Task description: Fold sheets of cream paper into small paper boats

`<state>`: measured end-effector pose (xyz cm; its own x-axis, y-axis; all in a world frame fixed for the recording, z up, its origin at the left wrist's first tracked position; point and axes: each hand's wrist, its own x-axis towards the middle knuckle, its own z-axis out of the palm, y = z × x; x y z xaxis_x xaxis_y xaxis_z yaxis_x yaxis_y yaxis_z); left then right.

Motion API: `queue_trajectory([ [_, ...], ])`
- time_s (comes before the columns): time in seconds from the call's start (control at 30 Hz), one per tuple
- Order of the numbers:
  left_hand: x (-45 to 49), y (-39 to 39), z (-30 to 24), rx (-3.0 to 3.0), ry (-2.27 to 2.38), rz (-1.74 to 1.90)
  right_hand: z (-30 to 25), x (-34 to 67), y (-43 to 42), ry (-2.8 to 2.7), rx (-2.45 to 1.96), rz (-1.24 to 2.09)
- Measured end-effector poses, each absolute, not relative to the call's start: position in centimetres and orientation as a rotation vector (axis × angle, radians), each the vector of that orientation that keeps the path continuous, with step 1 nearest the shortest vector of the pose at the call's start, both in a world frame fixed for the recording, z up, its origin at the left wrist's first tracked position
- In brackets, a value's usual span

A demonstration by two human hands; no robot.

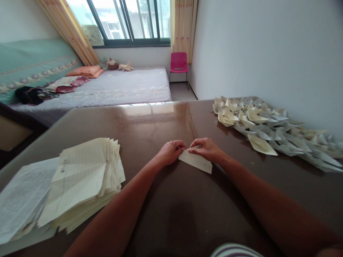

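Observation:
A folded sheet of cream paper (197, 161) sits at the middle of the brown table, between my two hands. Its lower edge runs straight and slants down to the right. My left hand (171, 151) pinches the paper's upper left corner with thumb and fingertips. Along the top edge, my right hand (205, 148) grips it, thumb in front and fingers behind. Part of the paper's upper edge is hidden behind the fingers.
A thick stack of lined paper (80, 178) lies at left, beside printed sheets (26, 192). Many folded paper boats (268, 125) cover the table's right side along the wall. Beyond the table (150, 132) are a bed (139, 85) and a pink chair (178, 63).

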<state>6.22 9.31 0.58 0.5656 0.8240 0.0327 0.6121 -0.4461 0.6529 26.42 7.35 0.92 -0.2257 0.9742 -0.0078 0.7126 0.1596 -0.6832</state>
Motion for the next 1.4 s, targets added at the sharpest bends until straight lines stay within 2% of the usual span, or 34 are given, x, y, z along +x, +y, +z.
queue_trajectory([
  [0.27, 6.1, 9.2, 0.6, 2.270, 1.194, 0.394, 0.7, 26.3, 7.3, -1.973, -1.601, 0.784],
  [0.47, 6.5, 8.3, 0.4, 2.421, 1.284, 0.384, -0.1, 26.4, 7.4, -2.104, -1.434, 0.685],
  [0.8, 6.8, 8.0, 0.3, 2.502, 1.333, 0.168, -0.9, 26.3, 7.4, -2.267, -1.331, 0.631],
  [1.2, 6.7, 8.4, 0.0, 2.502, 1.410, 0.188, -0.6, 26.5, 7.6, -2.189, -1.236, 0.711],
  [1.4, 5.9, 9.0, 0.4, 2.363, 1.290, 0.223, -0.8, 26.4, 7.5, -2.185, -1.308, 0.727],
])
